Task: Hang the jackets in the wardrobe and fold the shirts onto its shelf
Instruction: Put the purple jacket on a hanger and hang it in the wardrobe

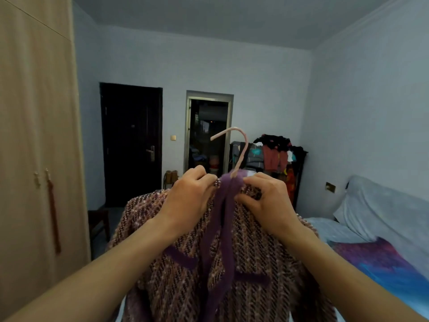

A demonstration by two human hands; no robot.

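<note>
A pink-and-purple tweed jacket (pixel 176 287) with purple trim hangs in front of me on a pink hanger (pixel 241 149), whose hook rises above the collar. My left hand (pixel 188 201) pinches the jacket's collar on the left of the purple front edge. My right hand (pixel 267 201) grips the collar on the right side. The two front edges meet between my hands. The wooden wardrobe (pixel 37 147) stands at the left with its doors closed.
A bed (pixel 380 259) with a purple-blue cover and a white pillow lies at the right. A rack piled with clothes (pixel 274 154) stands by the far wall. A dark door (pixel 132 142), an open doorway (pixel 209 135) and a dark stool (pixel 98 221) lie ahead.
</note>
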